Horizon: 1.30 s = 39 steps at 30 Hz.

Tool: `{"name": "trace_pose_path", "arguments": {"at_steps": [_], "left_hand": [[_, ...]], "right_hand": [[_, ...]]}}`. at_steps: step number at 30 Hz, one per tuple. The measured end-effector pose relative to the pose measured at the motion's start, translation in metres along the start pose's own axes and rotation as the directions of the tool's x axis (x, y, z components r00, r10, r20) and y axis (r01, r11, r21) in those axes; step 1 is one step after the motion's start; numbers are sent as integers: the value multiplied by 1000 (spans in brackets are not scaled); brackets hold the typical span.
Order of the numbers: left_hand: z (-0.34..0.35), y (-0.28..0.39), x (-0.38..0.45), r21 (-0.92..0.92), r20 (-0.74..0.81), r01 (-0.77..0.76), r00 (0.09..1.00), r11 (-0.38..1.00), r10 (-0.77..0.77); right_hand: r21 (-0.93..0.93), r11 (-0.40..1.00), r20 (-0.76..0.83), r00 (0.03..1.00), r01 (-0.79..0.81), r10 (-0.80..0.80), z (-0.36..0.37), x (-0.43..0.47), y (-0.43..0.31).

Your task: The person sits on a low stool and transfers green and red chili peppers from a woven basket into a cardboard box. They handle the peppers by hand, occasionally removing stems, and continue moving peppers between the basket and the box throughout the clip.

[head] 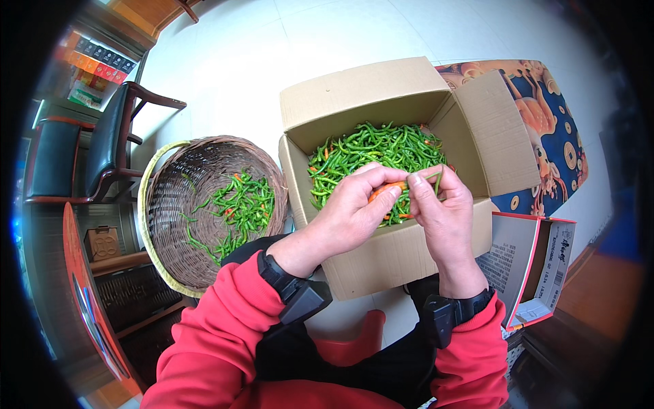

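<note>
My left hand [352, 212] grips an orange chili pepper [388, 190] between thumb and fingers, above the open cardboard box [388, 268]. My right hand [440, 209] pinches the pepper's green stem [433, 176] between thumb and forefinger, close against the left fingertips. Under both hands, the box holds a heap of green chili peppers [378, 145] with a few orange ones among them. Left of the box, a round wicker basket [171, 214] with a pale wrapped rim holds a smaller pile of green and some orange chili peppers [248, 204].
Black-padded wooden chairs [104, 145] stand at the left. A patterned mat [549, 133] lies beyond the box's right flap. An open printed carton [511, 255] is beside the box at the right. A red plastic stool [352, 345] shows between the person's legs.
</note>
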State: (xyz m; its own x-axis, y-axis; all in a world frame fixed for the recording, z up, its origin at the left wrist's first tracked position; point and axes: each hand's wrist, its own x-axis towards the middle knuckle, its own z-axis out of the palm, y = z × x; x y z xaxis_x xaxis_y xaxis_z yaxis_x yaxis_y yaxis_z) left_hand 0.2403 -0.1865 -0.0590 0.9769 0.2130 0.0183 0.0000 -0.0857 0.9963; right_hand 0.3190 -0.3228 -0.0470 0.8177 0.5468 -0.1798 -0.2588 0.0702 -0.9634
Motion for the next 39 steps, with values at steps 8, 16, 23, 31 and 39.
{"name": "trace_pose_path", "arguments": {"at_steps": [8,16,23,31,39], "left_hand": [[1,4,0,-346,-15,175,981,922,-191],[2,6,-2,-494,32,142,989,858,-144],[-5,4,0,-512,129,170,984,842,-120],[-6,12,2,-287,-179,-14,983,958,-39],[22,87,-70,-819,499,288,786,497,366]], "right_hand": [[-6,999,-2,999,36,-36,-1,0,-1],[106,994,64,998,3,-10,-3,0,-1],[418,883,165,973,-216,160,-7,-2,-5],[611,787,-9,993,-85,115,-28,5,-13],[635,768,-78,982,-86,174,-49,4,-14]]}}
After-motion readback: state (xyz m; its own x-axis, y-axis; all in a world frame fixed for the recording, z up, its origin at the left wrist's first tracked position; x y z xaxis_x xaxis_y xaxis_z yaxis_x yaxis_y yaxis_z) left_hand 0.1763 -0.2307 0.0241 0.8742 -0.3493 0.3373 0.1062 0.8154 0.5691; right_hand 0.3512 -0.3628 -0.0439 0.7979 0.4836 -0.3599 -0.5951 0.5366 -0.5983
